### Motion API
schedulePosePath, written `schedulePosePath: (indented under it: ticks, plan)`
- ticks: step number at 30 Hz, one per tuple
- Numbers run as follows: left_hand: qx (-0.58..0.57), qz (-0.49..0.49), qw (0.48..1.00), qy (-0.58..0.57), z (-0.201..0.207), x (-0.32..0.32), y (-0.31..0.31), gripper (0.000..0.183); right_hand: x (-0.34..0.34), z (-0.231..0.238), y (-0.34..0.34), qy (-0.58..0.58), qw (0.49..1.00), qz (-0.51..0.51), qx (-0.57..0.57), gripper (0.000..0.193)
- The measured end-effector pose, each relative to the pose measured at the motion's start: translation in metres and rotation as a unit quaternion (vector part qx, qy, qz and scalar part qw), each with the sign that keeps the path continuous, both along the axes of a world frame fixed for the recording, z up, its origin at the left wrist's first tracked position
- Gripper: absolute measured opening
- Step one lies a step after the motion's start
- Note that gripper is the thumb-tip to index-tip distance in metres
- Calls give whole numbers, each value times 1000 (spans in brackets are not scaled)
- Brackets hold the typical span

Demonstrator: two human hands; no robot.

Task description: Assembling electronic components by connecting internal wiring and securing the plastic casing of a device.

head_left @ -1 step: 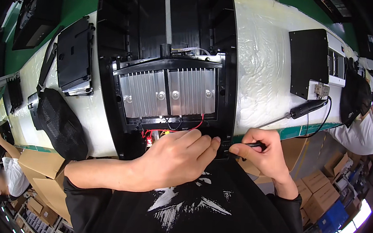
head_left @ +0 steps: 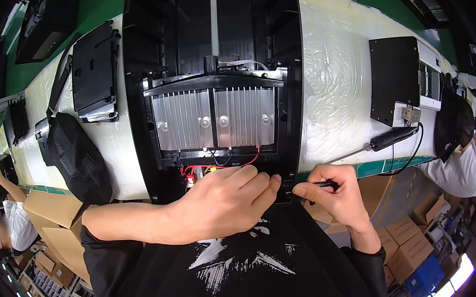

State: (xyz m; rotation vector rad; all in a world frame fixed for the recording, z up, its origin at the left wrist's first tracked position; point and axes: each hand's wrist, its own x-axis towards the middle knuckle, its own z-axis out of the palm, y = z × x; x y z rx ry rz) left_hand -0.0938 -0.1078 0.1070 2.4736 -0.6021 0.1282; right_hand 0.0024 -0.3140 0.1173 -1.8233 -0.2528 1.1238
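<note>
A large black housing [head_left: 299,114] lies in front of me, with two silver finned heat sinks [head_left: 181,118] fixed in it by screws. Red and black wires [head_left: 248,159] run along the near side of the fins, down to a red connector [head_left: 190,179]. My left hand [head_left: 227,201] is curled over the housing's near right corner, its fingertips bent in; what they pinch, if anything, is hidden. Just right of that corner, my right hand [head_left: 335,196] grips a thin black piece [head_left: 328,184], like a cable end, between thumb and curled fingers.
On the white-covered table [head_left: 339,89], a corded black power screwdriver [head_left: 391,139] lies right, beside a black-and-white box device [head_left: 394,77]. At left are a black panel [head_left: 95,71] and a black mesh bag [head_left: 78,160]. Cardboard boxes [head_left: 53,217] stand below the table; other people sit at both sides.
</note>
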Motion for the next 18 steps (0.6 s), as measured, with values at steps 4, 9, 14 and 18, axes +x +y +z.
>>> schedulePosePath:
  ticks: [4, 9, 14, 18]
  plan:
    - [35, -37, 999, -9, 0, 5, 0, 34, 3, 1, 4, 67, 997, -32, 2, 16]
    - [36, -33, 997, 59, 5, 8, -4, 31, 3, -9, -1, 37, 999, -31, -13, 14]
    - [6, 1, 998, 67, 5, 5, 0, 34, 7, -26, -4, 58, 998, -1, 31, 14]
    - [-98, 79, 992, 11, 0, -10, 4, 22, -17, -40, -9, -93, 991, -46, 84, 11]
